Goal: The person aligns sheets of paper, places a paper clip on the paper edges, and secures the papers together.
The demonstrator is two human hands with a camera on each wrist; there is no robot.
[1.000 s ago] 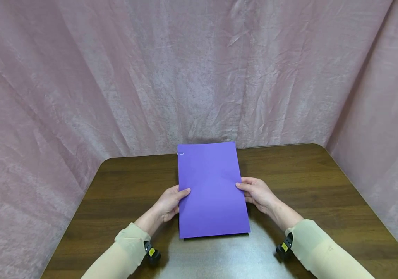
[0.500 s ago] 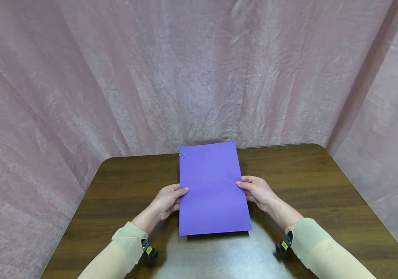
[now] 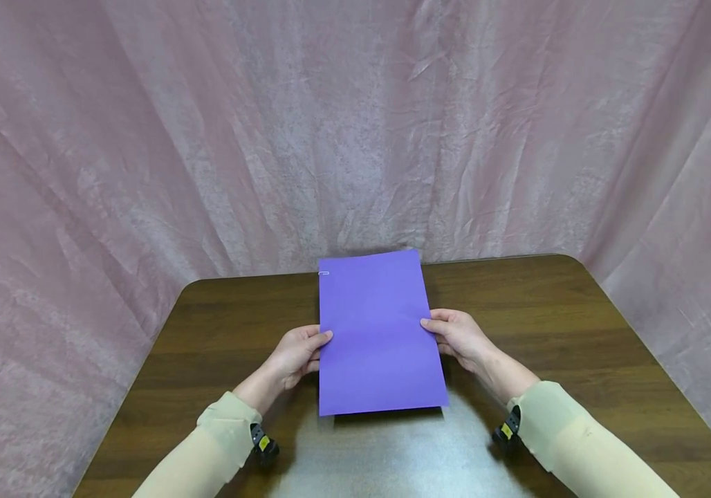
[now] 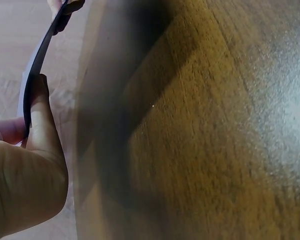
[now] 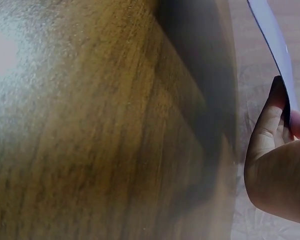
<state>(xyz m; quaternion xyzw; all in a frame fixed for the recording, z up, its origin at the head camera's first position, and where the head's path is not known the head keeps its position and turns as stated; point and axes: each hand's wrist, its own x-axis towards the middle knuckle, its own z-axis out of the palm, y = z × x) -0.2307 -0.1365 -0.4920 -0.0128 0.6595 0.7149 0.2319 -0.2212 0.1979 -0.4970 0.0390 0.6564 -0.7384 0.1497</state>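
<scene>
A purple sheet of paper, perhaps more than one sheet, is held above the table in the head view. Near its top left corner a small white paper clip sits on the edge. My left hand pinches the left edge, thumb on the front face and fingers behind. On the opposite edge my right hand pinches it likewise. From the left wrist view the paper appears edge-on and slightly bowed, between thumb and fingers. In the right wrist view the paper also shows edge-on in the grip.
Below lies a brown wood-grain table with rounded far corners and a bright glare near its front. A pink curtain hangs behind and at both sides. Each wrist wears a black strap-mounted device.
Both hands have raised the purple paper slightly, moving a little away from me. The left thumb overlaps the front face less than before. Both hands keep their hold.
</scene>
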